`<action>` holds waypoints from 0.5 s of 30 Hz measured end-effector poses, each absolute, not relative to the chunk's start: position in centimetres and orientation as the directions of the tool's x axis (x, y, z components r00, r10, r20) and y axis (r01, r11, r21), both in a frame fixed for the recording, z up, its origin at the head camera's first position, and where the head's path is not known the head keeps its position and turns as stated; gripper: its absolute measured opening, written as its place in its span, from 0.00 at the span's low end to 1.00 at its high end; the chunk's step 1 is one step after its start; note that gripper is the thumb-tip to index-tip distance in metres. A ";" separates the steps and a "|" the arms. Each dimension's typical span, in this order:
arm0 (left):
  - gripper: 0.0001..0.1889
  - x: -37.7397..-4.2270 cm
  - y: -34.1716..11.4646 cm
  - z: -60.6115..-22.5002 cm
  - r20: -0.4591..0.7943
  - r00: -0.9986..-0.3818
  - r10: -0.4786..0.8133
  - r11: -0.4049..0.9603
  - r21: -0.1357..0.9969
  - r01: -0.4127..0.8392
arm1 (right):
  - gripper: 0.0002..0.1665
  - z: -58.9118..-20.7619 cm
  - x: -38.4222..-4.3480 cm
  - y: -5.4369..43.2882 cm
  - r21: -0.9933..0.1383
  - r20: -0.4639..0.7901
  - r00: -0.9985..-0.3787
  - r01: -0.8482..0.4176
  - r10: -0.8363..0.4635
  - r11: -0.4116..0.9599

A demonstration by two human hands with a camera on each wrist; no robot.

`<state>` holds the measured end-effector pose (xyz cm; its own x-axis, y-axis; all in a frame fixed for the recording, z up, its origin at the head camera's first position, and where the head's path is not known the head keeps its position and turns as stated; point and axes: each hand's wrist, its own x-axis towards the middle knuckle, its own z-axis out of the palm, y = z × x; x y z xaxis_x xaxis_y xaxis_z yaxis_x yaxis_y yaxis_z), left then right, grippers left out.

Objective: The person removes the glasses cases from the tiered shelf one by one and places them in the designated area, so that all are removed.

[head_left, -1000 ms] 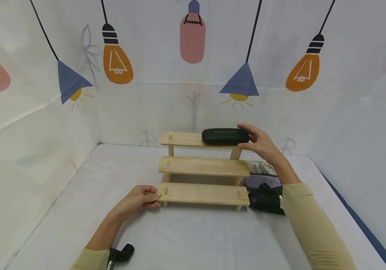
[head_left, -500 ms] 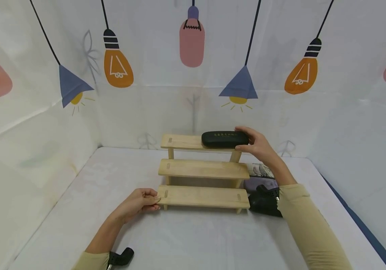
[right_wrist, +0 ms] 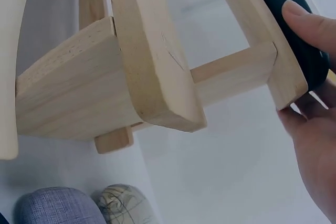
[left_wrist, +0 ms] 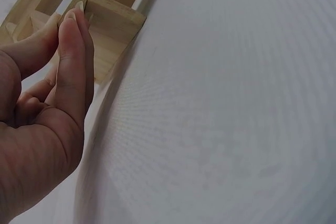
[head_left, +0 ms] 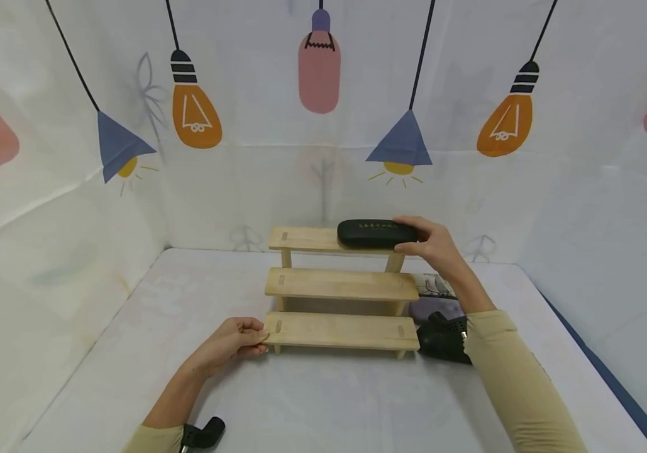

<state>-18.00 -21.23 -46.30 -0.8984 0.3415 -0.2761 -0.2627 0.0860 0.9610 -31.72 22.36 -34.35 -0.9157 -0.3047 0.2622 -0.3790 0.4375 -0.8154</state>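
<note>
A three-tier light-wood display stand stands on the white table. On the right half of its top tier lies a dark green, nearly black glasses case with small gold lettering. My right hand holds the case's right end, thumb on the near side and fingers behind; in the right wrist view, its thumb presses the dark case over the tier's end. My left hand pinches the left end of the bottom tier between thumb and fingers. In the left wrist view, its fingertips meet at that board end.
Right of the stand lie a grey-purple fabric case, a patterned case and a black item, partly behind the right forearm. Behind rises a white cloth wall printed with lamps. A black wrist camera juts from the left sleeve.
The head view has tilted slightly, so the scene sits a little lower. Both hands keep their places on the stand and the glasses case.
</note>
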 end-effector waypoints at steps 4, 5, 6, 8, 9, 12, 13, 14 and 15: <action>0.17 -18.0 -21.1 -46.3 -0.272 -0.900 0.340 0.086 0.962 -0.259 | 0.36 -33.6 -30.9 22.1 -0.829 0.269 -0.918 -0.375 -0.293 0.415; 0.17 -18.0 -21.1 -46.3 -0.272 -0.901 0.339 0.086 0.962 -0.258 | 0.36 -33.3 -30.6 22.0 -0.837 0.269 -0.918 -0.373 -0.293 0.401; 0.17 -17.9 -21.1 -46.3 -0.271 -0.901 0.338 0.086 0.963 -0.257 | 0.35 -33.0 -30.2 21.9 -0.848 0.271 -0.916 -0.372 -0.294 0.377; 0.17 -17.9 -21.1 -46.3 -0.270 -0.901 0.340 0.087 0.963 -0.256 | 0.35 -32.4 -29.6 21.6 -0.867 0.277 -0.914 -0.370 -0.295 0.334; 0.17 -17.9 -21.1 -46.2 -0.269 -0.901 0.341 0.088 0.963 -0.254 | 0.35 -32.2 -29.3 21.6 -0.874 0.278 -0.914 -0.368 -0.294 0.317; 0.16 -18.0 -21.1 -46.2 -0.266 -0.899 0.347 0.091 0.964 -0.249 | 0.34 -32.0 -29.1 21.6 -0.895 0.275 -0.917 -0.354 -0.290 0.271; 0.16 -18.0 -21.1 -46.2 -0.266 -0.899 0.349 0.092 0.964 -0.249 | 0.34 -32.0 -29.1 21.6 -0.897 0.274 -0.918 -0.352 -0.288 0.269; 0.16 -18.0 -21.1 -46.1 -0.266 -0.899 0.349 0.094 0.964 -0.249 | 0.33 -31.9 -29.0 21.6 -0.899 0.272 -0.919 -0.348 -0.285 0.267; 0.16 -18.0 -21.1 -46.1 -0.266 -0.899 0.349 0.095 0.964 -0.248 | 0.33 -31.9 -29.0 21.6 -0.899 0.268 -0.921 -0.345 -0.283 0.268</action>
<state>-17.98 -21.09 -46.12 -0.8987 0.3490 -0.2656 -0.2482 0.0946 0.9641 -28.97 21.63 -31.88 -0.9208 -0.2831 0.2684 -0.3447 0.2684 -0.8995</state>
